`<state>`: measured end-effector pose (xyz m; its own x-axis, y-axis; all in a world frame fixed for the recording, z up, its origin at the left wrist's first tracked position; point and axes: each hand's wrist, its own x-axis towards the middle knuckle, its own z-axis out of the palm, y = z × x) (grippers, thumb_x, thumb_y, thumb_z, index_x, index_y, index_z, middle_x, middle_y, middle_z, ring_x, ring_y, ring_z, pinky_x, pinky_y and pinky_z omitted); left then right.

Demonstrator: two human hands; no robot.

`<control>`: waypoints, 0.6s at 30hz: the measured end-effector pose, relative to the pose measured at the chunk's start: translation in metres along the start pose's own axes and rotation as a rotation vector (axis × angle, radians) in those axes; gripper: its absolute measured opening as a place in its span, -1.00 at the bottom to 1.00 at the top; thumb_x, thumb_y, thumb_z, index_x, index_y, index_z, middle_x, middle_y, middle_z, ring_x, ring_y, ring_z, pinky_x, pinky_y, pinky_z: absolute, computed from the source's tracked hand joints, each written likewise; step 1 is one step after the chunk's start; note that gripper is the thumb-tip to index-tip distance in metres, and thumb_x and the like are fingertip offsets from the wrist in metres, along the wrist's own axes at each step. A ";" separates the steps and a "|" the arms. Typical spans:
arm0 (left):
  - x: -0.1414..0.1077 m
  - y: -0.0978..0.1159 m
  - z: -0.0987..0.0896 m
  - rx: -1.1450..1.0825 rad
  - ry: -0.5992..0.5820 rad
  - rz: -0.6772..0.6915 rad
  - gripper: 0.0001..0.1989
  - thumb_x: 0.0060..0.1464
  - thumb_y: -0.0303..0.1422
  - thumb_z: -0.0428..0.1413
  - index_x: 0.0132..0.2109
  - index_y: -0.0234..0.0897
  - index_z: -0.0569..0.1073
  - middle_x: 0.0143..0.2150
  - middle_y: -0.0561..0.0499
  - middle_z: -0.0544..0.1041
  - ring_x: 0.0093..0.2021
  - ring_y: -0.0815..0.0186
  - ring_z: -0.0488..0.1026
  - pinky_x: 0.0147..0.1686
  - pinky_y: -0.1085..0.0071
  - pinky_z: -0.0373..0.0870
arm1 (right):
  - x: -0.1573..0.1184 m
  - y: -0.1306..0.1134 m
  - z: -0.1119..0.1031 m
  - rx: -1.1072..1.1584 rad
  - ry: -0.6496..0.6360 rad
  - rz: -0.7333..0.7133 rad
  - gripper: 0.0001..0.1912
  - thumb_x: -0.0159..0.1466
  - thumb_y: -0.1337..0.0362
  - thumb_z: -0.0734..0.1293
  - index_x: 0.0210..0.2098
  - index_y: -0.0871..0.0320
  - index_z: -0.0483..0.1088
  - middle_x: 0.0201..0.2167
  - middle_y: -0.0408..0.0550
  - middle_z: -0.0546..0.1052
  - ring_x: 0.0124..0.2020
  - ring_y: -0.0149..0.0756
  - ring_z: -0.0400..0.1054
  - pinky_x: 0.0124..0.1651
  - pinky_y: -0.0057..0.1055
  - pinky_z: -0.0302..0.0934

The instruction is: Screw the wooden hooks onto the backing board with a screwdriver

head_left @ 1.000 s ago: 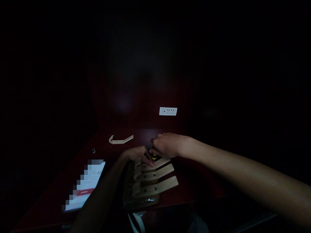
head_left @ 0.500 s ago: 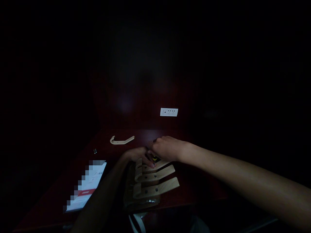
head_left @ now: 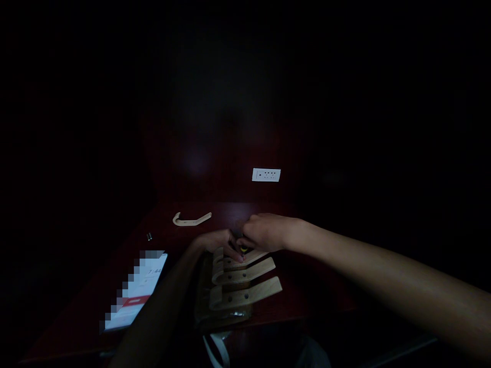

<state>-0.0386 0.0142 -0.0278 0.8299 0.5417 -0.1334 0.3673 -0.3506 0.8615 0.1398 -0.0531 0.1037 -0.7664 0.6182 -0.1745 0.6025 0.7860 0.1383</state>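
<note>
Three pale wooden hooks lie side by side across a dark board wrapped in clear plastic (head_left: 203, 312). The nearest hook (head_left: 257, 296) and the middle hook (head_left: 253, 271) each show two dark screw heads. Over the farthest hook (head_left: 253, 255), my right hand (head_left: 264, 231) is closed around a screwdriver (head_left: 244, 249), its yellow and black part showing below the fist, pointing down. My left hand (head_left: 222, 243) reaches onto the same hook, fingertips pinched together beside the screwdriver's tip. Whatever those fingertips hold is too small and dark to make out.
Another wooden hook (head_left: 192, 222) lies farther back on the dark red table (head_left: 161, 225). Two small metal pieces (head_left: 149, 236) are to its left. A lit phone or tablet screen (head_left: 141, 291) lies near my left forearm. A white socket plate (head_left: 266, 175) is on the back wall.
Both hands stay at the farthest hook. My right hand has turned slightly around the screwdriver, and less of the screwdriver shows. The whole view has shifted a little.
</note>
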 end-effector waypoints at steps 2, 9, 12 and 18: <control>-0.002 0.000 0.000 -0.001 0.004 -0.004 -0.66 -0.10 -0.24 0.25 -0.18 -0.36 0.57 -0.21 -0.05 0.58 -0.15 0.21 0.40 -0.10 0.39 0.22 | 0.002 -0.001 0.003 -0.043 0.032 0.040 -0.54 0.34 0.08 0.04 -0.17 0.29 0.40 -0.33 0.20 0.52 -0.34 -0.15 0.43 -0.39 -0.33 0.19; -0.002 0.000 0.000 0.005 0.024 -0.001 -0.66 -0.12 -0.22 0.27 -0.21 -0.35 0.58 -0.28 -0.03 0.58 -0.19 0.22 0.41 -0.12 0.40 0.22 | -0.005 -0.001 -0.004 0.064 -0.015 0.024 -0.61 0.29 0.09 0.13 -0.01 0.20 0.26 -0.24 0.10 0.51 -0.32 -0.21 0.43 -0.41 -0.40 0.18; -0.001 0.000 -0.001 0.005 0.019 0.001 -0.67 -0.12 -0.22 0.27 -0.22 -0.35 0.58 -0.26 -0.03 0.58 -0.18 0.22 0.41 -0.12 0.41 0.22 | -0.003 0.000 -0.003 0.049 -0.004 -0.028 -0.67 0.31 0.15 0.13 -0.04 0.18 0.29 -0.24 0.08 0.51 -0.32 -0.25 0.43 -0.38 -0.42 0.17; -0.001 0.000 0.000 0.006 0.007 0.006 -0.66 -0.12 -0.20 0.26 -0.21 -0.34 0.58 -0.24 -0.05 0.58 -0.19 0.22 0.43 -0.14 0.40 0.25 | 0.003 -0.001 0.004 -0.096 0.057 0.058 -0.56 0.34 0.08 0.06 -0.14 0.29 0.39 -0.30 0.21 0.52 -0.31 -0.13 0.43 -0.34 -0.31 0.20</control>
<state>-0.0396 0.0141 -0.0280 0.8294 0.5445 -0.1251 0.3648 -0.3583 0.8594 0.1378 -0.0523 0.0995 -0.7440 0.6593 -0.1083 0.6241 0.7437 0.2397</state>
